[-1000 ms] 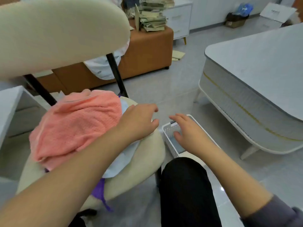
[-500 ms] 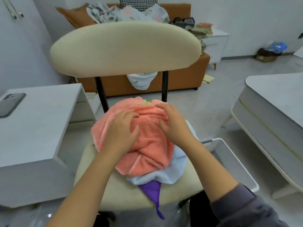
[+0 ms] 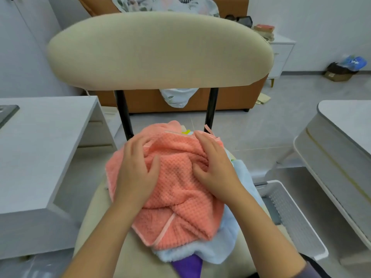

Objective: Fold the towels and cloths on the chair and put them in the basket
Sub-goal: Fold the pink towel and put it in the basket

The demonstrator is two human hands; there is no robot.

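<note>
Left hand (image 3: 136, 173) on pink towel (image 3: 176, 187), fingers spread, tips blurry. Right hand (image 3: 216, 169) on it too, fingers loose, thumb in fold. Towel bunched under both hands on chair (image 3: 160, 51). Blue cloth (image 3: 220, 249) and purple cloth (image 3: 188, 265) peek out underneath. Yellow bit (image 3: 185, 132) behind, maybe another cloth. Basket (image 3: 297, 217) at right, partly behind arm.

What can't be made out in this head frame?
All head view.
- Purple cloth: mostly under the blue towel, cut off by the bottom edge.
- Yellow item: sliver behind the pink towel, unidentifiable.
- Left hand: fingertips blurred, pinch on the hem unclear.
- Basket: left side hidden behind the right forearm.
- Dark object: cut off by the left edge.
</note>
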